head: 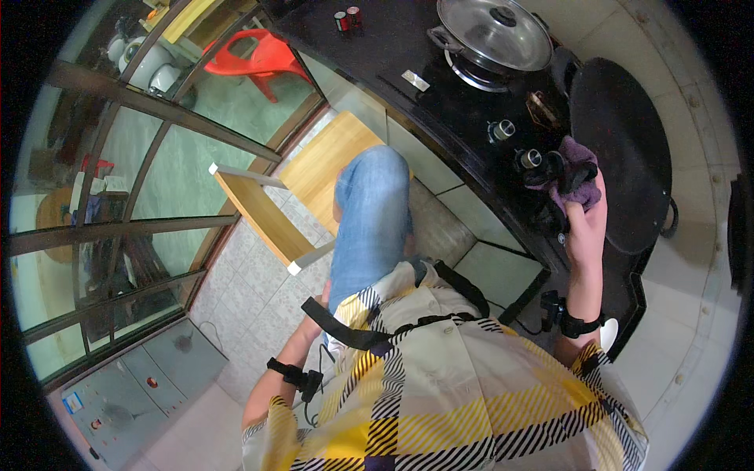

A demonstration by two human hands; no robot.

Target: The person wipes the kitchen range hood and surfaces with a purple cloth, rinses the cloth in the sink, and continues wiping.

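Observation:
My right hand (583,229) is closed around a purple cloth (580,153), with a black item against the cloth. Cloth and hand are over the black gas stove (465,126), close to one of its silver control knobs (530,158); another knob (502,130) sits a little farther left. A glass-lidded steel pan (495,35) stands at the stove's far end. My left arm hangs at my left side with a black wrist strap; its hand is mostly hidden behind my thigh and the shirt, so its fingers cannot be made out.
A large round black griddle pan (621,156) leans by the tiled wall. Two small batteries (347,19) stand on the dark counter (377,35). A wooden chair (330,171) is beside my knee, near a glass-paned partition (177,118). A white bowl or spoon (609,334) lies near my right forearm.

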